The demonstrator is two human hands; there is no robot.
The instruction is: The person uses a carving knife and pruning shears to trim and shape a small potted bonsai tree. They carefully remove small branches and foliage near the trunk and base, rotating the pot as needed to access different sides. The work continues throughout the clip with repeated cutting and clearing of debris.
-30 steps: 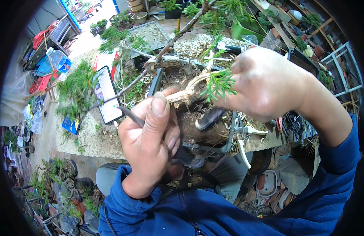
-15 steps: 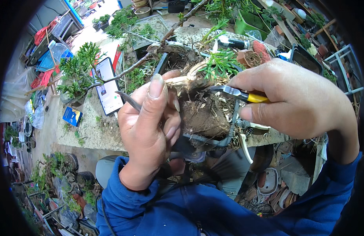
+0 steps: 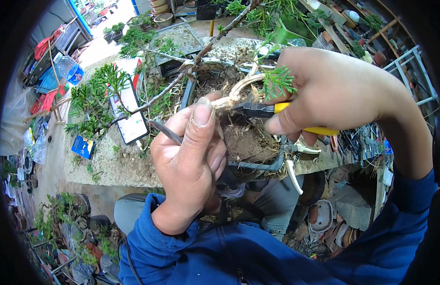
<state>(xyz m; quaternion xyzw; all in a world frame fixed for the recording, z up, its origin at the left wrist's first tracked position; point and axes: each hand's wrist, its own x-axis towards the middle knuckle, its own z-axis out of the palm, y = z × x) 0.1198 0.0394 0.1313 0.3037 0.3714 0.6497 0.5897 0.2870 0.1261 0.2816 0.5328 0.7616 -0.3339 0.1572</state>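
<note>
My left hand (image 3: 189, 152) is closed, its thumb and fingers pinching a pale, bark-stripped juniper branch (image 3: 239, 90). A dark, pointed metal tool (image 3: 165, 132) also sticks out from between its fingers. My right hand (image 3: 341, 95) is wrapped round pliers (image 3: 260, 110) with yellow handles. Their dark jaws lie against or just below the stripped wood; I cannot tell whether they grip it. A green sprig (image 3: 278, 81) grows beside the right fingers. Under both hands is the soil and root mass (image 3: 246, 142) in a grey rectangular pot (image 3: 258, 166).
A phone (image 3: 132, 126) with a lit screen and a small blue box (image 3: 83, 147) lie left on the worktop (image 3: 115, 173). Pale-handled cutters (image 3: 293, 176) rest at the pot's near right corner. A long, thin branch (image 3: 165, 90) spans the left side. Far left stands a water bottle (image 3: 68, 69).
My right hand has moved up, and the pliers have turned and shifted left along the stripped branch. My left hand still holds the branch, slightly further right and lower.
</note>
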